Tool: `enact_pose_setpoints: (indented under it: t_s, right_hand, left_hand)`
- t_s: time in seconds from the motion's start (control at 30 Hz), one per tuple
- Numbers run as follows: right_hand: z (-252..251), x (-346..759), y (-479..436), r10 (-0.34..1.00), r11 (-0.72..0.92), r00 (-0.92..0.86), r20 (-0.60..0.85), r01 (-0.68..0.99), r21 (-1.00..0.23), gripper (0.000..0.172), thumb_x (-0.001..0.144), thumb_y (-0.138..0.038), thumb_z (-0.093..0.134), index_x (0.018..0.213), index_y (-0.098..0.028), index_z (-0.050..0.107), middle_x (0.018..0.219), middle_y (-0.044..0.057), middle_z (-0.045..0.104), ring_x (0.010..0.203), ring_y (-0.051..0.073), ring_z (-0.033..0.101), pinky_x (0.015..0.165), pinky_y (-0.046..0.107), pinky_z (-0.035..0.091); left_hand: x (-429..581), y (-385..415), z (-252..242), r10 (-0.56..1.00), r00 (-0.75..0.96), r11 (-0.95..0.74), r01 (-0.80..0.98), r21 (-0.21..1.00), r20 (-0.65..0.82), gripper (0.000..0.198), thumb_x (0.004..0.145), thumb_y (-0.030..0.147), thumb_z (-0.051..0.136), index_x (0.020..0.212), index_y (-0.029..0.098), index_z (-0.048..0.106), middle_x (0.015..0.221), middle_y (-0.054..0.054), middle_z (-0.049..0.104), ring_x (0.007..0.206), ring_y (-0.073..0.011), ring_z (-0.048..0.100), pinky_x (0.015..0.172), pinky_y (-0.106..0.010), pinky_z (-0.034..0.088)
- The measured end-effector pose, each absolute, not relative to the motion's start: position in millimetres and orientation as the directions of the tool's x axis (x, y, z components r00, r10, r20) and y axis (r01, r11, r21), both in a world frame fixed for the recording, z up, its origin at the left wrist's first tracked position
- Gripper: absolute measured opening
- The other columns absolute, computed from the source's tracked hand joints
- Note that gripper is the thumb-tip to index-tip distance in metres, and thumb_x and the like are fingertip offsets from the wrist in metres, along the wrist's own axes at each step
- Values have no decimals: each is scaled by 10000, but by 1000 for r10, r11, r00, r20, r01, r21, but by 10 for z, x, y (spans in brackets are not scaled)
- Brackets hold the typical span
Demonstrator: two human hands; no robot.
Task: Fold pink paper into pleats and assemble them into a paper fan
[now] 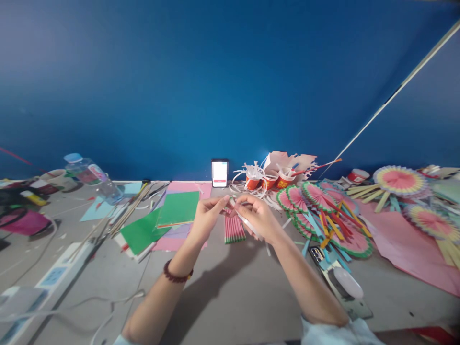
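Observation:
My left hand (pixel 209 214) has its thumb and finger pinched close to the fingertips of my right hand (pixel 258 219). What sits in the left pinch is too small and blurred to name. A narrow white strip (pixel 247 224) runs slantwise along my right fingers, which are closed on it. Just below both hands is a pink paper (pixel 235 229) with green ends, folded into narrow pleats. My fingers hide its far end, and I cannot tell whether they touch it.
Green sheets (pixel 178 207) lie left, beside wooden sticks (pixel 134 206) and a plastic bottle (pixel 91 173). A lit phone (pixel 219 173) leans on the wall. Red cups (pixel 283 179) hold white strips. Rightward are pleated paper fans (pixel 316 196), a second phone (pixel 328 268) and a mouse (pixel 348 282).

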State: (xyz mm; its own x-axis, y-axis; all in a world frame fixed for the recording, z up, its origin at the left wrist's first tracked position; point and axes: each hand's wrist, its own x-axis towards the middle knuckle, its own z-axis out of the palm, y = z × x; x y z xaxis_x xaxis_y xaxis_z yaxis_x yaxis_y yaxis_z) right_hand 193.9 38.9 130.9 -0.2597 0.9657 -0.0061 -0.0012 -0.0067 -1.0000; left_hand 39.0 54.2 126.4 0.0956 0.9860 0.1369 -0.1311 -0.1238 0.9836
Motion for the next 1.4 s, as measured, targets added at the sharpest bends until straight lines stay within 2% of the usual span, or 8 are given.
enact_pose_setpoints:
  t_s: [0.27,0.57,0.73,0.87,1.0,1.17,1.4]
  right_hand:
    - [1329,1920,377,976,-16,-217,-19,17,-1000,237,825,-435,594,857,-209,530,598,-45,644,245,44,393,220,158,250]
    - [1335,1917,388,980,6,-201,1,21,-1000,227,826,-422,603,839,-205,536,483,-80,558,250,49,388,236,156,248]
    - [1331,1916,387,980,-20,-200,-22,8,-1000,275,803,-464,619,846,-208,529,531,-71,586,253,50,392,235,164,249]
    - [1325,1919,392,978,-21,-208,-25,21,-1000,272,800,-470,617,849,-214,538,637,-42,646,250,41,398,243,172,273]
    - [1316,1913,396,977,-25,-210,-35,50,-998,235,812,-443,606,853,-217,553,659,-26,652,273,41,420,247,166,268]
    - [1284,1893,398,980,-86,-180,-89,25,-996,258,751,-410,674,880,-218,561,728,-21,656,275,42,434,226,170,289]
    - [1324,1861,375,968,-128,-220,-118,-32,-991,311,740,-436,673,884,-205,524,677,-29,664,252,40,405,213,162,282]
  left_hand:
    - [403,505,1286,985,93,-139,-68,988,145,341,744,443,669,610,132,711,647,-55,690,598,-136,587,597,-242,482]
    - [396,524,1252,973,120,-189,-64,980,196,336,766,432,653,613,137,705,649,-51,679,610,-141,584,589,-241,484]
    - [404,516,1261,970,135,-196,-59,979,202,367,787,460,622,674,130,735,677,-69,704,621,-159,616,599,-257,514]
    - [408,518,1234,963,123,-239,-8,971,238,260,756,403,680,736,153,747,716,-48,717,624,-144,611,585,-229,503]
    - [412,528,1217,967,85,-239,-15,971,239,252,752,388,683,681,150,728,656,-31,690,566,-129,587,548,-223,485]
    - [406,554,1198,978,9,-207,-36,978,208,279,738,407,691,632,149,707,600,-25,669,516,-118,569,518,-217,469]
    - [406,582,1162,975,-13,-221,-35,975,220,301,744,418,684,603,152,698,574,-18,655,497,-104,545,509,-209,447]
